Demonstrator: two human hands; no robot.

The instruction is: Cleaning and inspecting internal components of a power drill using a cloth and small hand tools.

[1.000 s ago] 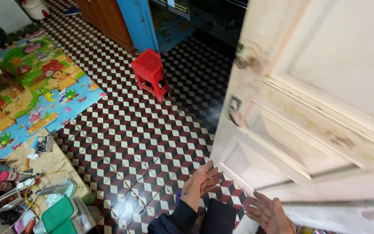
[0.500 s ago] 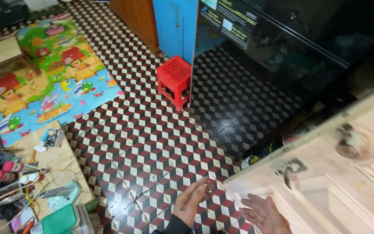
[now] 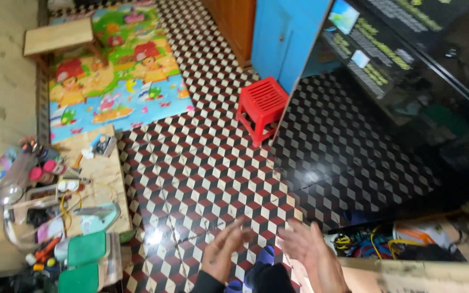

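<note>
Left hand [image 3: 225,252] spread, empty, right hand [image 3: 311,254] spread, empty, above tiled floor [image 3: 202,163]

Soft, even light is filling the room. Glare is shining off the floor [image 3: 156,237] just left of the blurred fingers [image 3: 242,230]; the far right is lying dark, edges bending.

The tiled floor [image 3: 213,179] looked glossy and reflective, the red stool [image 3: 260,106] was slatted moulded plastic, the play mat [image 3: 118,87] seemed soft matt foam, and the low board [image 3: 101,179] looked like rough bare wood.
</note>
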